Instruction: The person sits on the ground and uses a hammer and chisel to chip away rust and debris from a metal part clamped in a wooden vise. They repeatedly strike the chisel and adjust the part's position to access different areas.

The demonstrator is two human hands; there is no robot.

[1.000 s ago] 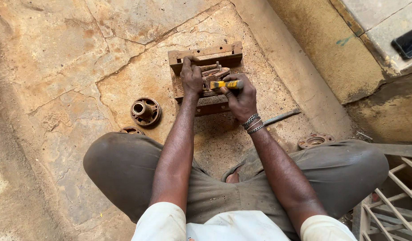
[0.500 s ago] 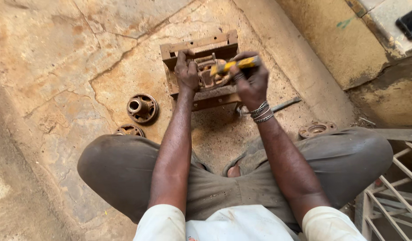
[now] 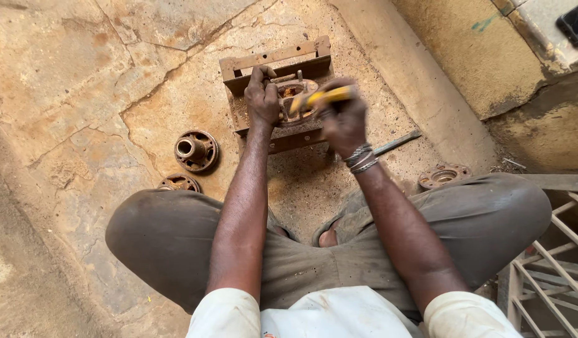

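While I look down through the head camera, my left hand presses on the rusty part seated in the metal frame on the stone floor. My right hand is closed around a yellow-handled tool, blurred, just above that part. Two rusty hubs lie left of my knee, another hub right.

Rusted, matt metal frame under the left hand, glossy yellow plastic tool handle in the right hand, rough cracked stone floor, corroded metal hub left of the left hand, metal bangles
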